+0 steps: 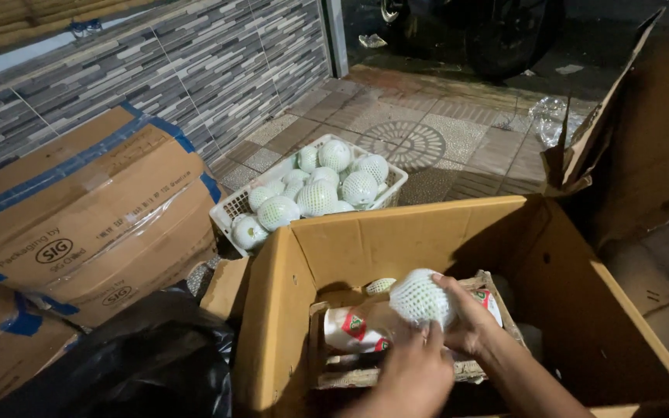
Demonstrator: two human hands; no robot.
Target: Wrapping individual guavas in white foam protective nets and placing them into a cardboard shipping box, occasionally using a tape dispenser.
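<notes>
Inside a large open cardboard box (365,248) sits a wooden crate (350,375) lined with white printed paper (350,329). My right hand (470,317) grips a round pale fruit in white foam netting (420,298) above the crate. My left hand (416,371) is just below it, fingers touching the fruit's underside and the paper. Another netted fruit (381,286) peeks out at the crate's far edge.
A white plastic basket (230,209) with several netted fruits (317,197) stands on the tiled floor beyond the box. Taped cardboard boxes (87,217) are stacked at left, a black plastic bag (149,364) lies in front. Torn cardboard (636,116) stands at right, a tyre (512,39) behind.
</notes>
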